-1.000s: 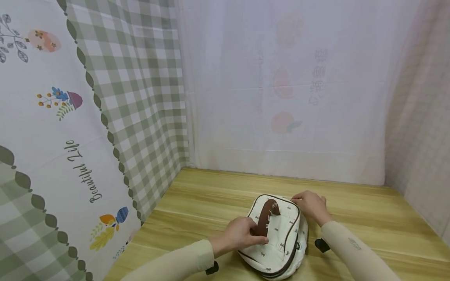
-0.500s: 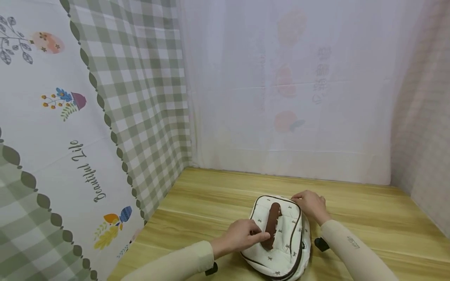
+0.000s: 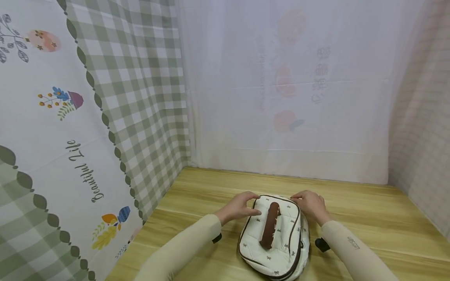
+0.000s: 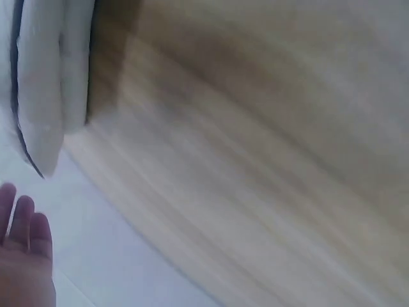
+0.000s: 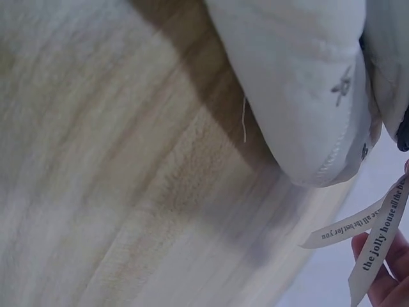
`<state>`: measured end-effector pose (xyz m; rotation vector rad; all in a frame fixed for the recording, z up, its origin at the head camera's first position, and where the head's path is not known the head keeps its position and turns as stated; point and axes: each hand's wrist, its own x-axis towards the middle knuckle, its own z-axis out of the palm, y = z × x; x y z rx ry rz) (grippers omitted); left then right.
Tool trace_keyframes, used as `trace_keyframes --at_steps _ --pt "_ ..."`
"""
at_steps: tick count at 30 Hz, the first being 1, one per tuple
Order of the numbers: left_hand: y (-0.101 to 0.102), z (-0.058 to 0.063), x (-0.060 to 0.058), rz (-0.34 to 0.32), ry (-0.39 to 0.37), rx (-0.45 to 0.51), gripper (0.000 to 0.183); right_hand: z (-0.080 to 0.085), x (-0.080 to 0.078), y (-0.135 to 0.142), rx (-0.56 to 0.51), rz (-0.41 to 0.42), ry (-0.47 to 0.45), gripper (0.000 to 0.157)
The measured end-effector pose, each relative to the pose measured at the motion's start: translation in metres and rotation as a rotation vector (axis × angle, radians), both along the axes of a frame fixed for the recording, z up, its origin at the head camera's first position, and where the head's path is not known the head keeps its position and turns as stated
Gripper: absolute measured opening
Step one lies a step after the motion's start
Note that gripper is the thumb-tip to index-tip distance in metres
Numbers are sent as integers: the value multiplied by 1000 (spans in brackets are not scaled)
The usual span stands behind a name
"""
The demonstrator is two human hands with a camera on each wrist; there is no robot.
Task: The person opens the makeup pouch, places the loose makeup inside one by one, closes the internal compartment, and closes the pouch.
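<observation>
A white quilted pouch (image 3: 251, 234) with a small bow print, dark piping and a zip edge lies on the table in the head view. A brown carry handle (image 3: 270, 226) runs along its top. My right hand (image 3: 311, 205) is at the pouch's far right corner. In the right wrist view its fingers (image 5: 382, 281) pinch a pale printed ribbon (image 5: 383, 236) by that corner. My left hand (image 3: 240, 207) is at the far left edge, thumb over the top and fingertips right at the corner. In the left wrist view its fingers (image 4: 22, 220) are extended, just off the pouch's end (image 4: 45, 128).
The wood-grain table (image 3: 207, 187) reaches back to a white cloth (image 3: 228, 117) hung behind it. A green checked cloth (image 3: 140, 78) hangs on the left, another pale cloth (image 3: 422, 136) on the right. Wrist straps show under both sleeves.
My left hand has let go of the brown handle and moved away to the pouch's far left corner. The handle now lies flatter. My right hand has stayed at its corner.
</observation>
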<state>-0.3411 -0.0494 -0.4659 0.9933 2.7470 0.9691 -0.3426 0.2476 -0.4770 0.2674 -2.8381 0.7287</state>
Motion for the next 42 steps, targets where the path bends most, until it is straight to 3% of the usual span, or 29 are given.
trace_keyframes --at_steps 5,13,26,33,42 --pt "15 3 -12 -24 34 -89 66 1 0 -2 -6 10 3 19" --pt "41 2 -21 -104 103 -170 58 -2 -3 -1 0 25 9 20" --pt "53 -17 -27 -211 137 -111 38 0 -1 3 -4 77 -4 17" --pt "57 -14 -24 -172 52 -85 34 -1 -1 6 10 118 25 16" --pt "56 -14 -22 -99 10 -131 33 -3 -1 6 35 136 62 14"
